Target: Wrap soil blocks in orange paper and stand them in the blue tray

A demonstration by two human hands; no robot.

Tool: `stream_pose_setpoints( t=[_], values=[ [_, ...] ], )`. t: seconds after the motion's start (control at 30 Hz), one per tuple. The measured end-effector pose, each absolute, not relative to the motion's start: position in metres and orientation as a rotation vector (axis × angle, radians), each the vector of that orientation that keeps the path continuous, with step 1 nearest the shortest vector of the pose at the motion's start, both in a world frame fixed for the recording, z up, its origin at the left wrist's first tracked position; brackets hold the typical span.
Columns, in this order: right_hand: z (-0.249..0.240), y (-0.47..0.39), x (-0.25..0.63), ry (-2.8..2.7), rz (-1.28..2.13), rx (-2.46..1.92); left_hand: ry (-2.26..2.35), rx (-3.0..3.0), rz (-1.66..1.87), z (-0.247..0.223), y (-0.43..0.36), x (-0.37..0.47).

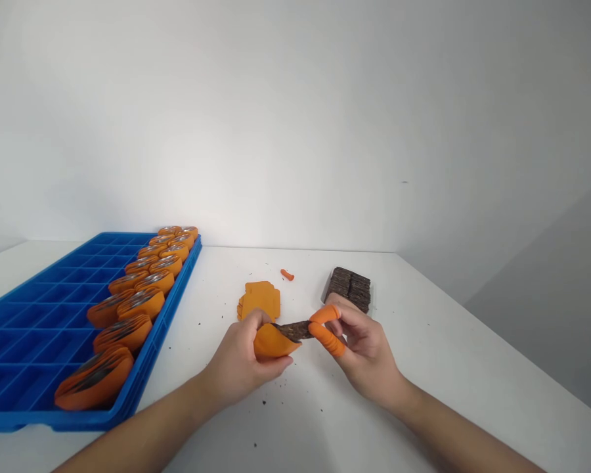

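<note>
My left hand (236,364) is closed around a small orange envelope (274,343), squeezed so that its mouth gapes to the right. Between the thumb and forefinger of my right hand (369,355), both covered by orange finger cots, is a thin dark-brown flaky strip (295,330). Its left end lies at the envelope's mouth; how deep it reaches inside is hidden. Just beyond my left hand lies a stack of flat orange envelopes (261,299). Behind my right hand is a pile of dark-brown strips (349,288), seemingly in a shallow clear container.
At the left stands a blue compartment tray (69,315); bulging orange envelopes (140,302) with dark or shiny contents fill its right-hand columns. A loose orange finger cot (286,274) lies toward the back of the white table (423,394). Dark crumbs are scattered about. A wall rises behind.
</note>
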State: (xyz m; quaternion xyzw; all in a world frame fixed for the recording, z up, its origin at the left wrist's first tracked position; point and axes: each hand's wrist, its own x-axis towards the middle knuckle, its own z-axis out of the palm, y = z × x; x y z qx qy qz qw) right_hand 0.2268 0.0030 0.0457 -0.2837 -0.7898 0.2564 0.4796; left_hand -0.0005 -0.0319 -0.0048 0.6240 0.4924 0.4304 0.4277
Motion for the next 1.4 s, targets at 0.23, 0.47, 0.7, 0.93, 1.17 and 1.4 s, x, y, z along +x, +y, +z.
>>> stream_pose_setpoints(
  t=[0.23, 0.47, 0.7, 0.93, 1.17, 1.4],
  values=[
    [0.0485, 0.0022, 0.2262, -1.886, 0.686, -0.760, 1.255, 1.614, 1.077, -0.0065, -0.0315, -0.0018],
    [0.0471, 0.0030, 0.2260, -1.930, 0.611, -0.709, 1.262, 1.625, 1.074, -0.0055, -0.0314, -0.0021],
    [0.0483, 0.0032, 0.2271, -1.946, 0.556, -0.686, 1.269, 1.638, 1.062, -0.0045, -0.0317, -0.0024],
    [0.0468, 0.0052, 0.2278, -1.946, 0.516, -0.761, 1.280, 1.648, 1.050, -0.0008, -0.0331, -0.0014],
    [0.0486, 0.0051, 0.2253, -1.982, 0.493, -0.839, 1.269, 1.683, 1.066, -0.0001, -0.0335, -0.0008],
    [0.0472, 0.0046, 0.2239, -2.038, 0.518, -0.777, 1.280, 1.688, 1.067, -0.0005, -0.0332, -0.0004]
  ],
)
